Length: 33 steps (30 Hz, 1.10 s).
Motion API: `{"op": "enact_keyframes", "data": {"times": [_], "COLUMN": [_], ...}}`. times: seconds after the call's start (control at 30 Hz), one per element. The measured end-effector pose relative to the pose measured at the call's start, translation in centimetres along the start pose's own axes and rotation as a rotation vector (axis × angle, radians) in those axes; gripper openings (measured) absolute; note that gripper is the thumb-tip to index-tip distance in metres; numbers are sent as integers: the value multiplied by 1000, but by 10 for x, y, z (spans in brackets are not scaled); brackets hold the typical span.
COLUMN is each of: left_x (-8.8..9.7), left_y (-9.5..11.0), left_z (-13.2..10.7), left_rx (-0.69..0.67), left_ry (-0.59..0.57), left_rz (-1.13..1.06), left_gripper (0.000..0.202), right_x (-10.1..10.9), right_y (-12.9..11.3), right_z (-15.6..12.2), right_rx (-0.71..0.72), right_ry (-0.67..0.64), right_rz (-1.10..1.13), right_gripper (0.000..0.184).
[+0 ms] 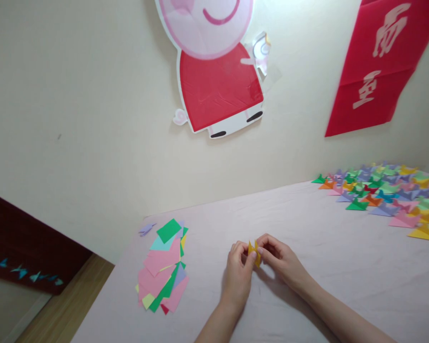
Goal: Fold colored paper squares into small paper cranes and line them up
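A small folded yellow paper piece (254,251) is held just above the pale pink table cover (307,238), near its middle. My left hand (239,271) pinches the paper's left side with curled fingers. My right hand (279,259) pinches its right side, fingers closed on it. Both forearms come in from the bottom edge.
A loose stack of coloured paper squares (164,267) lies left of my hands, with a small purple folded piece (147,228) behind it. Several finished folded paper shapes (389,197) cover the far right. A cartoon cutout (218,66) and red banner (375,66) hang on the wall. The table's left edge drops to a wooden floor (67,309).
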State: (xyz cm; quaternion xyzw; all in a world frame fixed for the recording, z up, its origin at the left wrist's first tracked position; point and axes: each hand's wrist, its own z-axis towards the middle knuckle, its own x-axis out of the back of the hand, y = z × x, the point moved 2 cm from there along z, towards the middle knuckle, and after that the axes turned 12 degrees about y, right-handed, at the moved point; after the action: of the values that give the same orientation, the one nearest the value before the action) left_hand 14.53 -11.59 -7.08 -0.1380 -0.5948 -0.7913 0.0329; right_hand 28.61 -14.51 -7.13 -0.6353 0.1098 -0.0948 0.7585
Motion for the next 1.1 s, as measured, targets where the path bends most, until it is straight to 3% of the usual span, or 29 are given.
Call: {"op": "enact_keyframes", "data": {"times": [0.17,0.4,0.7,0.9,1.1], "left_x": [3,3,7,8,9], "left_y": [-3,-2,5,3,4], "left_z": [0,0,4,5,8], "left_rx": [0,59,55,45,45], "left_ry": [25,62,93,100,89], "left_rz": [26,18,-33,-60,-119], "left_gripper": [16,10,13,8,16], "right_x": [-2,-2,-1,0,3], "right_y": [-4,-10,-6,-5,-5], "right_z": [-2,-4,-2,1,2], "right_rx": [57,123,142,21,13], "right_ry": [12,98,47,21,48], "right_rz": [-198,-282,-201,-179,-149], "right_gripper": [28,28,23,31,29]}}
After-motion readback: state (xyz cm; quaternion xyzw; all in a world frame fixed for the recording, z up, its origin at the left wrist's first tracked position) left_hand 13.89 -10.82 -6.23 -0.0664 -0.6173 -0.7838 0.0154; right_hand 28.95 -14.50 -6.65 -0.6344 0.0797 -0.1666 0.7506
